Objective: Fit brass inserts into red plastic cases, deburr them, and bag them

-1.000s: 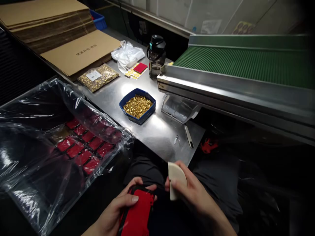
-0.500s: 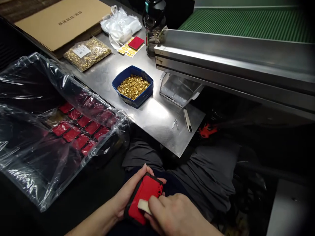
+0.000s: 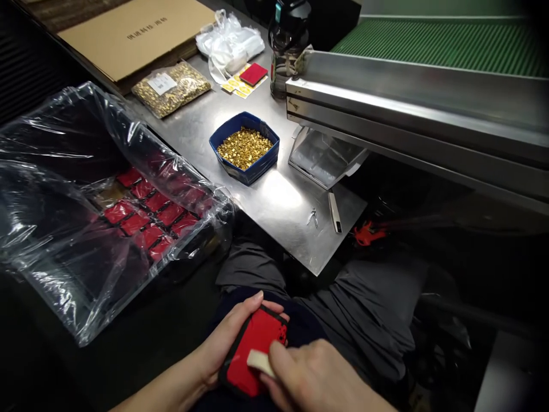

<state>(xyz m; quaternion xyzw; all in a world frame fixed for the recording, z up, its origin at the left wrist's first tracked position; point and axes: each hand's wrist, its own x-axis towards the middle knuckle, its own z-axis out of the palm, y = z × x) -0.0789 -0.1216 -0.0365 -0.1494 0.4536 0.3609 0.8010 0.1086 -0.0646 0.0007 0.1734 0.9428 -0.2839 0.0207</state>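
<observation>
In my lap, my left hand (image 3: 225, 337) cups a red, flat rectangular piece with a black rim (image 3: 251, 340), which looks like a phone case. My left thumb lies along its upper edge, with the fingers wrapped behind it. Between the thumb and fingers of my right hand (image 3: 311, 372) is a small cream-coloured strip (image 3: 258, 361), whose material I cannot make out. It lies over the lower right of the red face; I cannot tell if it touches. Black and red detail shows at the piece's upper right corner.
A plastic-lined box (image 3: 206, 229) of similar red pieces (image 3: 150, 212) stands left. The metal table (image 3: 295, 240) bears a blue tray (image 3: 246, 174) of small gold parts, a bag of such parts (image 3: 171, 88), a box cutter (image 3: 335, 213) and a bottle (image 3: 287, 57). A green conveyor (image 3: 429, 46) runs right.
The view has shifted, so the table and box sit further right in it. My right hand and the strip appear slightly right and lower; both hands keep their holds.
</observation>
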